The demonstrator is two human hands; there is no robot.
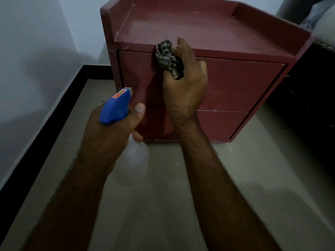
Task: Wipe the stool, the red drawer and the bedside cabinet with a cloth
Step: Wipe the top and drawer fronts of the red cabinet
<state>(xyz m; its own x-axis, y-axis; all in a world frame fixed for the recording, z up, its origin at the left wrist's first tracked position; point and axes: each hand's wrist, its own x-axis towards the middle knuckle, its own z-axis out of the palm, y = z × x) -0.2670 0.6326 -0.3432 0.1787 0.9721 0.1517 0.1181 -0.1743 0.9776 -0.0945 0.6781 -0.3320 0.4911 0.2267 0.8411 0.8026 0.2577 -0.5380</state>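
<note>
A red bedside cabinet (208, 28) with a raised rim stands on the floor ahead of me. Its upper drawer front (239, 82) and lower drawer front (221, 124) are closed. My right hand (184, 87) grips a crumpled checked cloth (167, 58) and presses it against the top left part of the upper drawer, at the cabinet's front lip. My left hand (108, 134) holds a spray bottle (116, 107) with a blue trigger head and a clear body, its nozzle pointing at the drawer's left side. No stool is in view.
A white wall (36, 51) with a black skirting (54, 115) runs along the left. The floor (253, 178) is grey tile. Dark furniture (311, 105) stands close on the cabinet's right, with pale bedding at the top right corner.
</note>
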